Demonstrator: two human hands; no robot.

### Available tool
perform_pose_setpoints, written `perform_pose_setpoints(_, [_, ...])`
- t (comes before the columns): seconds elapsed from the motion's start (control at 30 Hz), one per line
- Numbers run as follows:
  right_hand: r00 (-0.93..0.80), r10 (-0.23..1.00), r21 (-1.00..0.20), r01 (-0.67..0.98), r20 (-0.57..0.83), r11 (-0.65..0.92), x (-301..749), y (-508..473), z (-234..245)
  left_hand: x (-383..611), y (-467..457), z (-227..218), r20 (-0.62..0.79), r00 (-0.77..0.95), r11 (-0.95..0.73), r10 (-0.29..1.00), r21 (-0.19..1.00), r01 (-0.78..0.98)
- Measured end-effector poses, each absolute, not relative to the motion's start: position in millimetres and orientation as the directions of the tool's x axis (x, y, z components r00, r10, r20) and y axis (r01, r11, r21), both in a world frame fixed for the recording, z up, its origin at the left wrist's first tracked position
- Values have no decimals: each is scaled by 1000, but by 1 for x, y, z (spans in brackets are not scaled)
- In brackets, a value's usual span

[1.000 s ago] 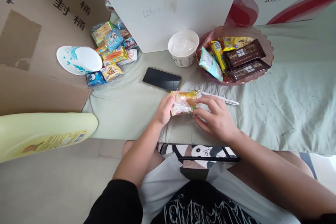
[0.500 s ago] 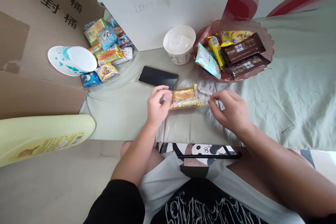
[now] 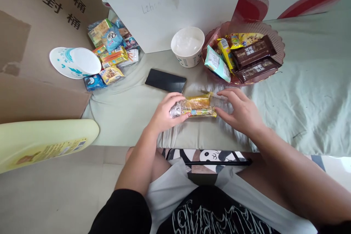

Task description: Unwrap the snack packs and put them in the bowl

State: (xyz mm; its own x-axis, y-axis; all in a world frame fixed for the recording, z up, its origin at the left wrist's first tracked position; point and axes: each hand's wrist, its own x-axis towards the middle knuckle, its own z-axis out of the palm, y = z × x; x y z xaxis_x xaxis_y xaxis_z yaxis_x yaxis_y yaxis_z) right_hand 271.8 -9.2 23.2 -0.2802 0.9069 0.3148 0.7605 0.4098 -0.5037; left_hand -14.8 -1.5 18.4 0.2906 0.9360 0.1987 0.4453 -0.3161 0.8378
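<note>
A clear-wrapped pack of yellow snacks (image 3: 197, 102) lies on the cloth between my hands, one golden piece behind a bright printed one. My left hand (image 3: 168, 112) grips its crumpled left end, thumb in front and fingers behind. At the other end, my right hand (image 3: 241, 111) has thumb and forefinger apart, the thumb tip close to or touching the wrapper. A slim pale strip (image 3: 216, 95) with a darker pointed left end lies by my right forefinger; its kind is unclear. Just behind the pack rests a black phone (image 3: 166, 80).
A pink ribbed bowl (image 3: 278, 49) of wrapped snacks stands back right, beside a white paper tub (image 3: 188, 58) holding clear plastic. Several snack packets (image 3: 113, 56) and a white-blue paper bowl (image 3: 61, 62) are at left. Boxes (image 3: 170, 7) wall the back; a pale yellow bottle (image 3: 55, 142) juts in.
The pack has shifted slightly right and turned, showing the printed piece in front. My left hand now spans its left end. My right fingers have spread, and the pale strip's pointed end shows.
</note>
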Motion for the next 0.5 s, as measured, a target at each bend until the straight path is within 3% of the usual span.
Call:
perform_pose_setpoints(0.13, [-295, 892, -501, 746, 341, 438, 275, -9, 23, -17, -1, 19, 211, 241, -312, 947, 785, 536])
perform_pose_setpoints(0.3, [-213, 827, -462, 744, 521, 483, 273, -10, 28, -19, 1, 21, 298, 101, -307, 949, 804, 509])
perform_pose_setpoints(0.5, [-483, 715, -312, 670, 506, 674, 268, -15, 31, -15, 0, 20, 357, 237, -425, 904, 674, 604])
